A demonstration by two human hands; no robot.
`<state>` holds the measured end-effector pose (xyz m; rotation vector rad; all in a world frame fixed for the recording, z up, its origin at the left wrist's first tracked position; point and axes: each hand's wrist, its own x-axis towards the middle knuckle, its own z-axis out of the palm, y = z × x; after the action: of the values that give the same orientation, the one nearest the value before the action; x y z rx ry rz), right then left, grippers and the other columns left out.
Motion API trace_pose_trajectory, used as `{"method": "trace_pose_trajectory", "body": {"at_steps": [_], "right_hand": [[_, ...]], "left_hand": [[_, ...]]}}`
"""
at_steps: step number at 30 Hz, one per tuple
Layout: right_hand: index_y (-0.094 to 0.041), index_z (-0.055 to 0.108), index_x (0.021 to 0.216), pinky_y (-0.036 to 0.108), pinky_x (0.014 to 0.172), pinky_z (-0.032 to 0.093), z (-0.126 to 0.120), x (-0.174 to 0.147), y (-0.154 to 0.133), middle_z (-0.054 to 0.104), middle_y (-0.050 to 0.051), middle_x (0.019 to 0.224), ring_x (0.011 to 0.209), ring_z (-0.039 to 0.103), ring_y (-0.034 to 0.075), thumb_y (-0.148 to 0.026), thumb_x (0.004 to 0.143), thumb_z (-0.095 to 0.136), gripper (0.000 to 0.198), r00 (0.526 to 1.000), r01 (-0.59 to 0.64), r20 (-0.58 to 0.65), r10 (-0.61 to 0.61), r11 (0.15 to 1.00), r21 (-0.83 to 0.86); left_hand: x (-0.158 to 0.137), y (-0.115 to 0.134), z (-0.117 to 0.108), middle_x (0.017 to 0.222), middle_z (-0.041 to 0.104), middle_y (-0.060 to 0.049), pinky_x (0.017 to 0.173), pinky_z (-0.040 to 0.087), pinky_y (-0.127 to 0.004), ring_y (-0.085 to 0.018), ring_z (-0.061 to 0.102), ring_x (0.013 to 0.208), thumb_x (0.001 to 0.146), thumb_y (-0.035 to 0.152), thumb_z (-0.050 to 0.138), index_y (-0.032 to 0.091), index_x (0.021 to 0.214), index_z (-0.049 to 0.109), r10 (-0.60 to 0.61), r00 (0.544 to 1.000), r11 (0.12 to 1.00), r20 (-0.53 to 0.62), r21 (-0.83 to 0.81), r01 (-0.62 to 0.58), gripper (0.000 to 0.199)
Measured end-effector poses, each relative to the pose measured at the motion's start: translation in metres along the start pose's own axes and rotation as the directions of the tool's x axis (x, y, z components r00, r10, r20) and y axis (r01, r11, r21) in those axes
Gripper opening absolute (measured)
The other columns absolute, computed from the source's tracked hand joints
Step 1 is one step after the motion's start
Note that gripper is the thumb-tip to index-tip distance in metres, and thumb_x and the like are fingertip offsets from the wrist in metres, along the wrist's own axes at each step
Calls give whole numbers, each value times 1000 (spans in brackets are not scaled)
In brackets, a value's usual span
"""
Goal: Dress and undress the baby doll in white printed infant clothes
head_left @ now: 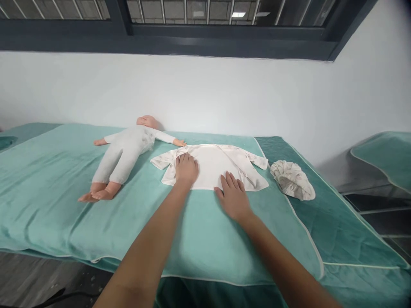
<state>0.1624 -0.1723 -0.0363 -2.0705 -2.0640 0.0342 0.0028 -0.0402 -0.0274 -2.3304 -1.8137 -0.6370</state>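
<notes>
A small white baby top (208, 164) lies spread out on the green bed cover, its sleeves stretched to either side. My left hand (186, 169) rests flat on the left part of the top, fingers extended. Over the lower edge of the cloth, right of centre, my right hand (233, 196) lies with its fingers spread. Neither hand grips anything. To the left, a baby doll (128, 149) in a white body suit lies on its back, one hand close to the top's left shoulder.
A crumpled, patterned baby cap (292, 179) sits on the right, on the darker green quilted mattress (349, 231). The green cover (64, 171) spans the bed. Behind stands a white wall (205, 94) below a barred window (199, 25). Another green bed edge (388, 158) shows at far right.
</notes>
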Motion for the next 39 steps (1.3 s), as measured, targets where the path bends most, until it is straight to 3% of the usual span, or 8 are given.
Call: {"method": "trace_pose_trajectory", "body": {"at_steps": [8, 13, 22, 26, 29, 33, 36, 39], "right_hand": [[-8, 36, 149, 41, 119, 22, -4, 71, -25, 24, 18, 161, 150, 19, 27, -30, 98, 35, 56, 994, 102, 28, -108, 982, 158], [-5, 36, 149, 41, 119, 19, 7, 114, -28, 25, 18, 161, 149, 21, 27, -31, 99, 33, 56, 996, 84, 27, -87, 990, 113], [-6, 28, 153, 43, 121, 12, 19, 116, -15, 20, 13, 163, 151, 15, 25, -46, 101, 23, 67, 995, 78, 53, -81, 996, 53], [-5, 27, 154, 43, 121, 12, 17, 116, -18, 18, 13, 164, 151, 14, 25, -47, 101, 21, 67, 995, 77, 63, -81, 996, 53], [-5, 26, 154, 43, 121, 11, 16, 116, -17, 17, 13, 164, 152, 13, 25, -47, 101, 21, 68, 994, 81, 74, -85, 995, 51], [-6, 27, 154, 44, 121, 13, 17, 115, -16, 18, 13, 164, 151, 14, 25, -48, 101, 21, 69, 994, 83, 74, -86, 996, 45], [-6, 28, 154, 44, 121, 14, 18, 114, -16, 19, 13, 163, 151, 15, 25, -49, 101, 20, 68, 993, 91, 69, -93, 995, 39], [-6, 29, 153, 44, 121, 14, 22, 114, -15, 20, 14, 163, 151, 16, 25, -48, 101, 21, 68, 994, 92, 52, -93, 995, 25]], "left_hand": [[2, 2, 0, 108, 69, -9, 89, 50, -34, -22, 63, 103, 96, 21, 35, 19, 105, 64, 111, 992, 994, 64, -10, -111, 30], [15, -5, 5, 118, 68, -10, 101, 44, -33, -22, 59, 118, 97, 22, 34, 16, 105, 65, 128, 988, 991, 88, 16, -130, 32], [36, -17, 11, 126, 65, -17, 101, 43, -49, -32, 61, 115, 99, 27, 30, 9, 124, 59, 39, 995, 996, 93, 71, -46, 42], [26, -13, 9, 128, 65, -13, 109, 39, -44, -27, 54, 127, 98, 23, 34, 12, 118, 62, 162, 986, 986, 48, 28, -163, 36], [12, -17, 2, 119, 69, -9, 111, 37, -39, -24, 52, 129, 96, 19, 38, 15, 114, 65, 238, 967, 966, -90, -81, -246, 32], [-14, -52, -18, 115, 68, -8, 105, 43, -38, -24, 57, 118, 94, 19, 44, 19, 114, 64, 4, 946, 976, -325, -206, -75, 28], [-32, -90, -34, 113, 64, -14, 102, 44, -45, -30, 56, 114, 90, 27, 53, 16, 113, 64, -344, 839, 934, -423, -244, 260, 27], [-41, -115, -42, 106, 64, -14, 92, 49, -43, -29, 61, 100, 88, 38, 58, 14, 119, 59, -596, 760, 782, -259, -401, 477, 39]]}}
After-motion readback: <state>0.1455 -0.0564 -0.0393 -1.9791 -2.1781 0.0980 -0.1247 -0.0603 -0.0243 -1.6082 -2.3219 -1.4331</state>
